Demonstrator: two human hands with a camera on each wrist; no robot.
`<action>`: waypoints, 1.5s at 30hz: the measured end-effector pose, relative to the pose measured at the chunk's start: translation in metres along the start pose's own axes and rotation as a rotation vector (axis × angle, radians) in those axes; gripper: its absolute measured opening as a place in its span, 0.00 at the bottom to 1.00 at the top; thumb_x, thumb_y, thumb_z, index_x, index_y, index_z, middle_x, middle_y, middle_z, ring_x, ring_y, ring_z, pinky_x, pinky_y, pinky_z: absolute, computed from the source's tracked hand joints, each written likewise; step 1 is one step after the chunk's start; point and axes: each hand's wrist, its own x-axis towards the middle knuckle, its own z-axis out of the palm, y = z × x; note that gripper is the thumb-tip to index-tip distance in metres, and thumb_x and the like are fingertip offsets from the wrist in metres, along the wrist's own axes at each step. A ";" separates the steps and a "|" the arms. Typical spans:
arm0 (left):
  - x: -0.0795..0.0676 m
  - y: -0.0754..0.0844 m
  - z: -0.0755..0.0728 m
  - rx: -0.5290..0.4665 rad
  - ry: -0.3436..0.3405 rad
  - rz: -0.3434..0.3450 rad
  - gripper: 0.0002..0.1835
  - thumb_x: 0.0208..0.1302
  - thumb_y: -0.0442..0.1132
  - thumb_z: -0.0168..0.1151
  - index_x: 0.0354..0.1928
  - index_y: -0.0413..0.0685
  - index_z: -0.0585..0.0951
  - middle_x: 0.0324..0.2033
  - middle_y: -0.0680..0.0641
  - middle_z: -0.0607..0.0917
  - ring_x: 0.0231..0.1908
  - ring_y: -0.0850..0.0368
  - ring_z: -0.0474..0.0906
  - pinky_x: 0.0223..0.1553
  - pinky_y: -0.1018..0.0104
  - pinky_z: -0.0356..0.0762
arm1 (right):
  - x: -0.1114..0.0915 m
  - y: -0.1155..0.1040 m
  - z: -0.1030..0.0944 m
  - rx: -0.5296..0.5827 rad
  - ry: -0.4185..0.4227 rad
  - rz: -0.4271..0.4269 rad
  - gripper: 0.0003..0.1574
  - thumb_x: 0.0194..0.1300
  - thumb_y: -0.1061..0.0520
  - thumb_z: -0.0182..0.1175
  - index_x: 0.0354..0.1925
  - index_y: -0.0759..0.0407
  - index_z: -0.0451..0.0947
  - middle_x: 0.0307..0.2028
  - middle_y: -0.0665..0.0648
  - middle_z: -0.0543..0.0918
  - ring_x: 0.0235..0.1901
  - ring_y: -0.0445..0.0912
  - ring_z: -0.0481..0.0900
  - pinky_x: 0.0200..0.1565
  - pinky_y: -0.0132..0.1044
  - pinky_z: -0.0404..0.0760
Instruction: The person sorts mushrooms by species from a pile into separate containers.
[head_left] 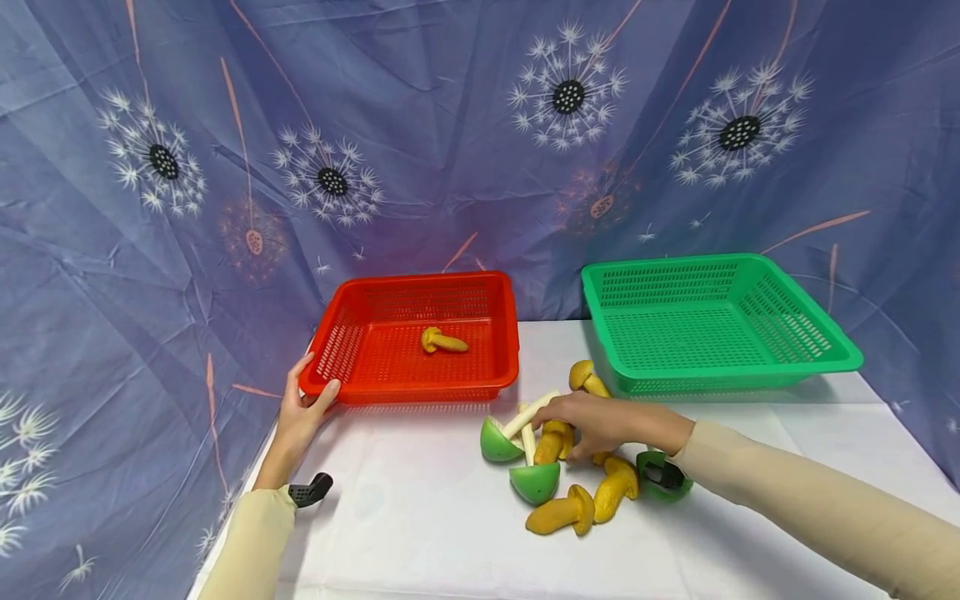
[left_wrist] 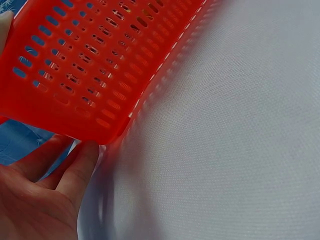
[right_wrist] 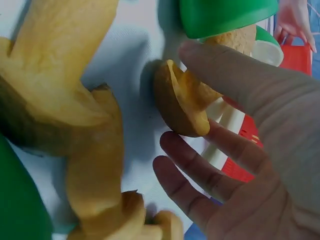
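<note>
At its near left corner, the red basket (head_left: pixel 408 392) is held by my left hand (head_left: pixel 298 423), thumb at the front rim and fingers along the side wall. In the left wrist view, fingertips (left_wrist: pixel 84 152) meet that corner. My right hand (head_left: pixel 600 419) reaches over a pile of mushrooms, its thumb and spread fingers around a yellow mushroom (right_wrist: pixel 172 100) on the table. Part of its stem hides behind the thumb. Beside it lie green-capped mushrooms with pale stems (head_left: pixel 535 483) and more yellow mushrooms (head_left: pixel 555 512). One yellow mushroom (head_left: pixel 444 340) lies inside the red basket.
A green basket (head_left: pixel 720 367) stands at the back right, with a yellow mushroom (head_left: pixel 588 379) near its front left corner. Another green mushroom cap (head_left: pixel 663 477) sits under my right wrist. A blue dandelion-print curtain (head_left: pixel 450 150) hangs behind the white-covered table (head_left: pixel 405 517).
</note>
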 end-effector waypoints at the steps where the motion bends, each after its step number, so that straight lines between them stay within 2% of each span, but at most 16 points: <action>1: 0.000 0.000 0.000 0.002 -0.001 0.001 0.44 0.73 0.42 0.64 0.81 0.69 0.50 0.73 0.39 0.62 0.52 0.69 0.78 0.54 0.70 0.80 | 0.001 0.000 0.000 -0.004 -0.004 0.008 0.35 0.54 0.60 0.79 0.60 0.54 0.79 0.52 0.52 0.82 0.46 0.47 0.76 0.50 0.41 0.77; 5: 0.000 0.002 0.000 0.000 0.001 0.003 0.44 0.73 0.42 0.64 0.81 0.70 0.51 0.73 0.39 0.62 0.52 0.69 0.78 0.54 0.71 0.80 | 0.004 -0.002 -0.001 -0.010 -0.024 0.032 0.38 0.52 0.61 0.81 0.61 0.58 0.79 0.54 0.53 0.83 0.44 0.46 0.76 0.52 0.41 0.79; 9: -0.001 0.002 0.000 -0.004 0.001 0.012 0.43 0.74 0.41 0.64 0.81 0.68 0.51 0.73 0.39 0.62 0.52 0.69 0.78 0.54 0.71 0.80 | 0.006 -0.002 0.002 -0.026 -0.033 0.041 0.38 0.51 0.63 0.81 0.60 0.62 0.79 0.56 0.56 0.84 0.47 0.45 0.79 0.55 0.42 0.80; 12: -0.001 0.001 0.001 -0.006 -0.002 0.015 0.43 0.74 0.41 0.64 0.81 0.68 0.51 0.73 0.39 0.62 0.52 0.68 0.78 0.54 0.70 0.80 | 0.007 0.000 0.005 -0.054 -0.019 0.019 0.34 0.51 0.63 0.81 0.57 0.62 0.81 0.53 0.55 0.85 0.50 0.46 0.80 0.56 0.43 0.81; 16: -0.001 0.000 0.001 -0.018 0.006 0.006 0.43 0.73 0.41 0.64 0.81 0.67 0.51 0.73 0.38 0.61 0.52 0.67 0.78 0.54 0.67 0.81 | 0.005 0.003 0.002 -0.066 -0.005 -0.012 0.31 0.51 0.62 0.80 0.54 0.63 0.82 0.51 0.54 0.85 0.48 0.44 0.80 0.54 0.41 0.81; 20: -0.001 0.001 0.002 -0.016 0.017 -0.001 0.43 0.73 0.41 0.64 0.81 0.67 0.52 0.73 0.39 0.61 0.52 0.67 0.78 0.55 0.66 0.81 | -0.003 0.002 -0.008 -0.039 0.016 -0.004 0.31 0.53 0.61 0.77 0.56 0.64 0.81 0.50 0.54 0.84 0.43 0.41 0.77 0.47 0.36 0.81; 24: -0.002 0.001 0.002 -0.008 0.020 -0.003 0.43 0.73 0.42 0.65 0.81 0.68 0.52 0.72 0.39 0.61 0.51 0.67 0.78 0.55 0.67 0.80 | -0.014 -0.003 -0.023 0.024 0.063 -0.009 0.29 0.54 0.60 0.74 0.55 0.59 0.79 0.42 0.48 0.80 0.32 0.39 0.74 0.36 0.31 0.78; 26: -0.002 0.001 0.001 -0.009 0.016 -0.001 0.43 0.73 0.42 0.65 0.81 0.67 0.52 0.72 0.38 0.61 0.51 0.68 0.78 0.55 0.67 0.80 | -0.017 -0.008 -0.032 0.056 0.091 -0.025 0.27 0.56 0.60 0.74 0.54 0.56 0.79 0.39 0.45 0.77 0.29 0.40 0.73 0.33 0.30 0.77; 30: -0.001 0.002 0.001 -0.012 0.012 0.007 0.43 0.73 0.41 0.65 0.81 0.67 0.52 0.72 0.38 0.61 0.51 0.68 0.78 0.55 0.67 0.80 | -0.016 -0.019 -0.053 0.098 0.158 -0.066 0.28 0.57 0.55 0.76 0.55 0.54 0.79 0.39 0.44 0.78 0.28 0.45 0.75 0.31 0.31 0.78; 38: 0.000 0.001 0.000 0.024 0.020 -0.010 0.44 0.72 0.43 0.66 0.81 0.68 0.52 0.72 0.39 0.63 0.51 0.68 0.77 0.53 0.70 0.81 | 0.013 -0.031 -0.098 0.110 0.307 -0.122 0.30 0.58 0.51 0.78 0.57 0.53 0.80 0.39 0.46 0.81 0.28 0.45 0.77 0.32 0.34 0.80; 43: -0.001 0.001 0.000 0.034 0.011 0.010 0.44 0.73 0.43 0.65 0.81 0.67 0.51 0.73 0.39 0.63 0.52 0.68 0.77 0.54 0.72 0.79 | 0.047 -0.033 -0.116 0.116 0.316 -0.110 0.31 0.60 0.48 0.76 0.59 0.53 0.80 0.35 0.50 0.81 0.28 0.47 0.76 0.33 0.37 0.78; 45: -0.001 0.002 0.000 0.041 0.015 0.009 0.43 0.73 0.43 0.65 0.81 0.68 0.51 0.73 0.40 0.63 0.52 0.68 0.77 0.53 0.73 0.80 | 0.063 -0.032 -0.121 0.118 0.310 -0.090 0.32 0.60 0.46 0.76 0.59 0.52 0.80 0.39 0.51 0.82 0.26 0.47 0.74 0.33 0.39 0.77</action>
